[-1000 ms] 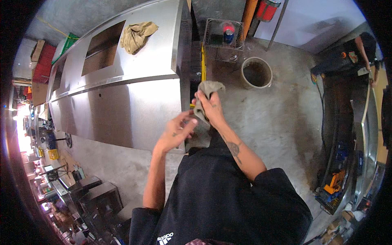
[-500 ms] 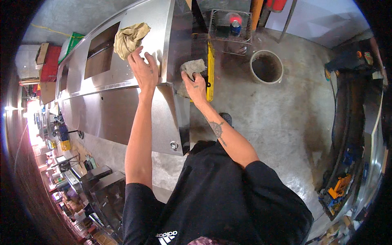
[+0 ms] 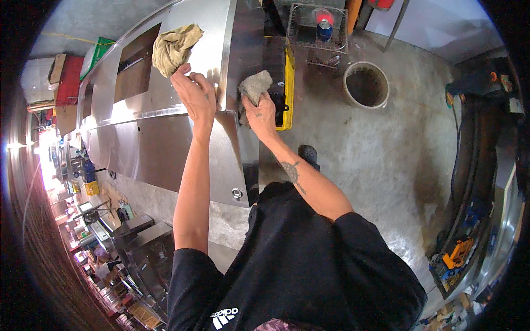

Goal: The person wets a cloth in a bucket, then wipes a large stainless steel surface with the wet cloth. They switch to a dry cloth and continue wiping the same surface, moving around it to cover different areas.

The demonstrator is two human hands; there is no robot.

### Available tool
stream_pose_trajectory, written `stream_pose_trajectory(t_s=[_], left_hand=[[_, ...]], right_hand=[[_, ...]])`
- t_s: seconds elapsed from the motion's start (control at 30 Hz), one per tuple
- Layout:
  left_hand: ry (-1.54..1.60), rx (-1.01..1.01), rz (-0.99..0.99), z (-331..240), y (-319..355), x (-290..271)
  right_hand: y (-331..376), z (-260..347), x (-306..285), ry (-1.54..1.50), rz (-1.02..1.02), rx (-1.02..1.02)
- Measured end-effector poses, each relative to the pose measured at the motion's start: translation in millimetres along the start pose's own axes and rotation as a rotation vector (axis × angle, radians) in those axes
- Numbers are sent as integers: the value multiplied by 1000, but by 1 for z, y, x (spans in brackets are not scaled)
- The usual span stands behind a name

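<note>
My right hand [image 3: 260, 115] is closed around a grimy grey rag [image 3: 256, 86]. It presses the rag against the dark side face of a large stainless-steel cabinet [image 3: 165, 149]. My left hand [image 3: 194, 92] lies at the cabinet's front top edge, fingers bent and apart. Its fingertips reach the lower edge of a crumpled tan cloth [image 3: 175, 49], which lies on the bright steel top. Left of that cloth, a rectangular cutout [image 3: 134, 66] opens in the steel. A small round lock [image 3: 237, 193] sits on the near panel.
A yellow-edged case [image 3: 288, 88] stands right of the cabinet. Beyond it are a wire rack [image 3: 317, 36] with a blue can [image 3: 324, 28] and a pale bucket [image 3: 366, 85] on concrete. A dark bench [image 3: 480, 160] lines the right; equipment and boxes crowd the left.
My right hand and the grey rag have shifted slightly left and up the cabinet's side. My left hand stays by the tan cloth. The view has tilted a little.
</note>
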State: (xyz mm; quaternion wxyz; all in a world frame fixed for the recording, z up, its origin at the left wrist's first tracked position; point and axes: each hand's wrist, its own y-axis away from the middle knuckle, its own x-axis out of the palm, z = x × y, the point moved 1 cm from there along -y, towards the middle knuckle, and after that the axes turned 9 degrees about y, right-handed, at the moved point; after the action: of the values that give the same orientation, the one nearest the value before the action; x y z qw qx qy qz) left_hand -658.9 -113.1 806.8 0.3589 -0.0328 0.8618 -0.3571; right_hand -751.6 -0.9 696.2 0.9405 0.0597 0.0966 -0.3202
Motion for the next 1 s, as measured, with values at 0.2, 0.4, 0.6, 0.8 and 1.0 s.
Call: stream_pose_trajectory(t_s=[0.2,0.4,0.6,0.8,1.0], left_hand=[[4,58,20,-2,-1,2],[8,-13,19,2,1,3],[19,41,53,13,0,0],[75,-100,50,9,2,-3],[81,-77,7,15,0,2]], right_hand=[[-2,-4,6,-114,-50,-70],[13,1,7,-66,-72,-88],[-44,-12,2,-190,-136,227],[-24,-59,-30,-162,-122,233],[51,-108,-43,-40,15,218]])
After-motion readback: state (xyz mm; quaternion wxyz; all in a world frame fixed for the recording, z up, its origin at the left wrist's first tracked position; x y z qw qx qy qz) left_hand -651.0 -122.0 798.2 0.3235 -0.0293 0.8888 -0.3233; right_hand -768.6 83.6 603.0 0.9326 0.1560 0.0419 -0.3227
